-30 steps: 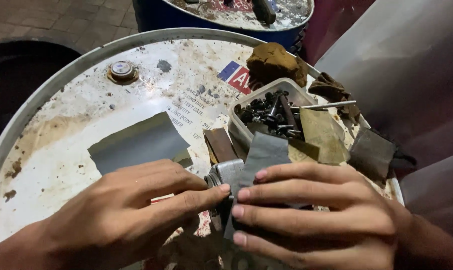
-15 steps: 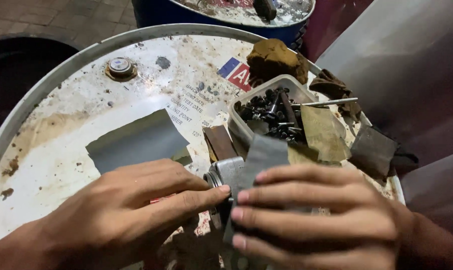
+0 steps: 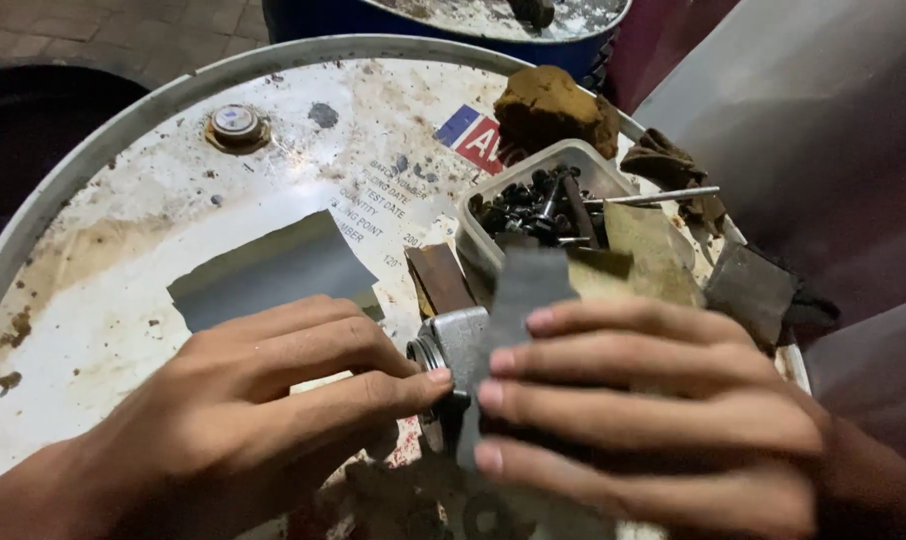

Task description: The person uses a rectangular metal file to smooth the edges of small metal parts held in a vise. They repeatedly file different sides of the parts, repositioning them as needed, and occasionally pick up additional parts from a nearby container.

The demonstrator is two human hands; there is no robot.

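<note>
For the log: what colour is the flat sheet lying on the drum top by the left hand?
Grey, the flat sheet shows in the head view, just beyond the left hand.

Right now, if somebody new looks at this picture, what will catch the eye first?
Two bare hands meet low in the middle: the left hand steadies a grey cast-metal part, and the right hand presses a grey sandpaper strip on it. Behind stands a clear plastic tub of dark bolts on the rusty white drum lid.

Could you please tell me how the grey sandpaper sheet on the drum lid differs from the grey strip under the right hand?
The grey sandpaper sheet lies flat and untouched on the drum lid; the grey strip is narrower, draped over the metal part and pressed by the right hand. Both are dull grey.
</note>
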